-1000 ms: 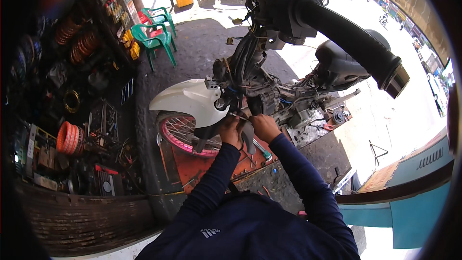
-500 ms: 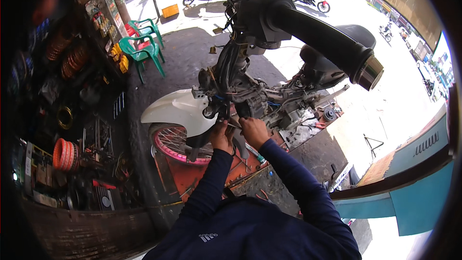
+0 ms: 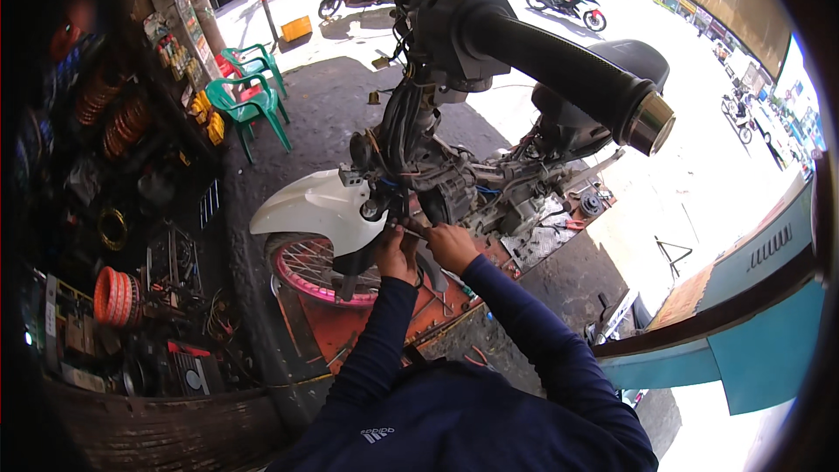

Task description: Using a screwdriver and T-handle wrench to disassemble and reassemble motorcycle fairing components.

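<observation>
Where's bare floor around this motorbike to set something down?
Bare floor shows between the green chairs and the white front fender, and, on the right, between the perforated sheet and the black stand. It's crowded on the red platform, where tools lie scattered, and around the left hand and right hand.

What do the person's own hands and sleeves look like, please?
The left hand and the right hand show no gloves. The left sleeve and right sleeve are long, dark navy blue and fairly close-fitting, ending near the wrists. Both look plain, without visible stripes or print.
</observation>
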The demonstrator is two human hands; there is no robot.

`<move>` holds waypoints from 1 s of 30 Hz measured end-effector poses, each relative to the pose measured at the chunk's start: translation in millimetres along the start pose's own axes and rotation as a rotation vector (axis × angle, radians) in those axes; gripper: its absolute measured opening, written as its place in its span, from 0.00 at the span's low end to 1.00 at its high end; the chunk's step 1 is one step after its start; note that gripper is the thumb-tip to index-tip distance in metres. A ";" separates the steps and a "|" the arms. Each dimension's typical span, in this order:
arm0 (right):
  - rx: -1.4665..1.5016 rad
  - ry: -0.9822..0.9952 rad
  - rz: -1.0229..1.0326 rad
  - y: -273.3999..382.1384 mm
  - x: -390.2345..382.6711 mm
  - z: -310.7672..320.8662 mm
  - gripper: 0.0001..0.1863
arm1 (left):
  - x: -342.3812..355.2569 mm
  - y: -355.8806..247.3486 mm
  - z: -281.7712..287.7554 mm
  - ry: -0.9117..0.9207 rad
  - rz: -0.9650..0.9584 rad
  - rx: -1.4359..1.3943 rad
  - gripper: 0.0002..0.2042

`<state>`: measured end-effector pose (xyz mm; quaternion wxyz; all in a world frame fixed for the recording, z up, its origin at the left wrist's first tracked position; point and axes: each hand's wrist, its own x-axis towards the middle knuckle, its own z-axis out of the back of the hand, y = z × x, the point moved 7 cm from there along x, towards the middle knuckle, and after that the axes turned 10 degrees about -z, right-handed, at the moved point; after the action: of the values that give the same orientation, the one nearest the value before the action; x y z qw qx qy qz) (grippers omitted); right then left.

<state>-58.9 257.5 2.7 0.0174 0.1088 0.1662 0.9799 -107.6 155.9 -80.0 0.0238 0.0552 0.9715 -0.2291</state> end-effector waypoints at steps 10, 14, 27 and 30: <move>0.037 -0.019 -0.184 -2.4 -24.1 -3.2 0.13 | -4.2 -3.0 3.3 -0.098 0.010 0.036 0.16; 0.224 -0.013 -0.242 -14.0 -71.4 -27.4 0.11 | -10.8 -2.0 3.4 -0.080 0.094 0.014 0.17; 0.067 0.589 -0.274 -126.8 -309.0 -151.6 0.08 | -170.0 -17.3 434.8 -0.353 0.298 1.586 0.10; -0.039 0.785 -0.203 -149.9 -343.4 -177.5 0.07 | -188.2 -34.7 498.4 -0.586 0.404 1.570 0.09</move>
<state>237.0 317.8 -281.4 0.0512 -0.2907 0.1515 0.9433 85.6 -116.3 -496.7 0.2689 0.1662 0.4579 -0.8309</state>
